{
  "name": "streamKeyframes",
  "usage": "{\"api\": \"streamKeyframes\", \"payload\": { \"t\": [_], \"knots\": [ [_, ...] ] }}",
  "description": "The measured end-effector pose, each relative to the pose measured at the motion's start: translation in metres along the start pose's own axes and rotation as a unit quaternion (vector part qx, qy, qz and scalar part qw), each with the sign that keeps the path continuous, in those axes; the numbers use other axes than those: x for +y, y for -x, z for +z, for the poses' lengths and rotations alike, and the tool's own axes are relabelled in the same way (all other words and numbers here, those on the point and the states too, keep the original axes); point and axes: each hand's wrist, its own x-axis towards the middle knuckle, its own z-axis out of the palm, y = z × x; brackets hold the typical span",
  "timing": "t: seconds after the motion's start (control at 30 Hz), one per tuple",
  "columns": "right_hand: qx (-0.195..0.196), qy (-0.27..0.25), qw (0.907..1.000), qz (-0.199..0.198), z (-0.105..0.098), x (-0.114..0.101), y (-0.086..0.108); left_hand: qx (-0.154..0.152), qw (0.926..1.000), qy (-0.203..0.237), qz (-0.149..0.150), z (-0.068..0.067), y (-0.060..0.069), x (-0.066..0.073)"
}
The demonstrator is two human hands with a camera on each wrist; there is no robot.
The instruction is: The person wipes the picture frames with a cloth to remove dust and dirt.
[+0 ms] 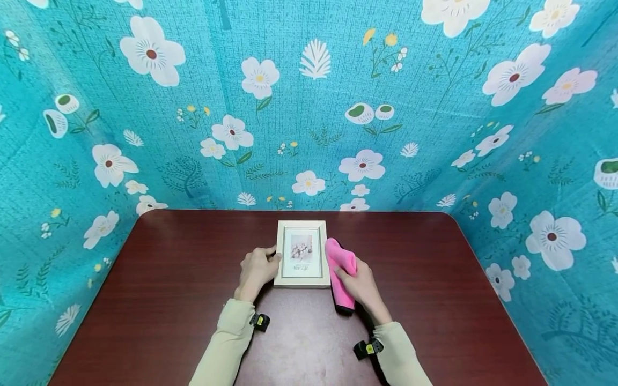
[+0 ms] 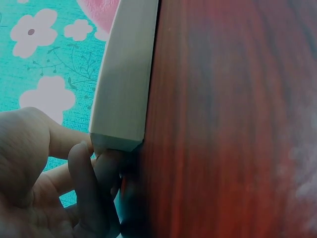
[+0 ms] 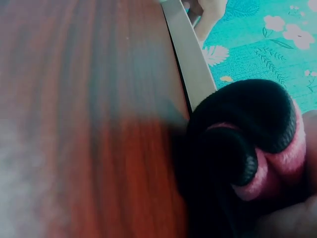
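Note:
A cream picture frame [image 1: 280, 257] lies on the dark red table, a small floral print behind its pane. My left hand [image 1: 258, 269] grips its left edge; in the left wrist view the fingers of that hand [image 2: 54, 178] are at the end of the frame's pale side [image 2: 121, 79]. A folded pink cloth with black trim [image 1: 341, 292] is bunched in my right hand [image 1: 361, 284], against the frame's right side. The right wrist view shows the cloth's rolled black edge [image 3: 247, 114] beside the frame's side [image 3: 190, 59], with part of my right hand [image 3: 292, 220] at the lower right.
The dark red tabletop [image 1: 193, 300] extends on both sides of the frame. A teal curtain with white flowers [image 1: 299, 118] rises behind the table and along its left and right sides. A black strap device [image 1: 260, 321] is on the left wrist, another [image 1: 368, 349] on the right.

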Motion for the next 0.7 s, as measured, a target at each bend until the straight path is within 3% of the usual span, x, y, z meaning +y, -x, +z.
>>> {"api": "streamKeyframes", "payload": {
  "t": [0.3, 0.7],
  "knots": [
    [-0.028, 0.032, 0.9978, -0.051, -0.009, 0.005, 0.012, 0.007, 0.9999, -0.008, -0.006, 0.001, -0.001, -0.001],
    [-0.057, 0.036, 0.9958, -0.062, -0.022, 0.009, 0.032, 0.017, 0.9998, -0.013, 0.006, 0.002, -0.001, 0.000]
  ]
}}
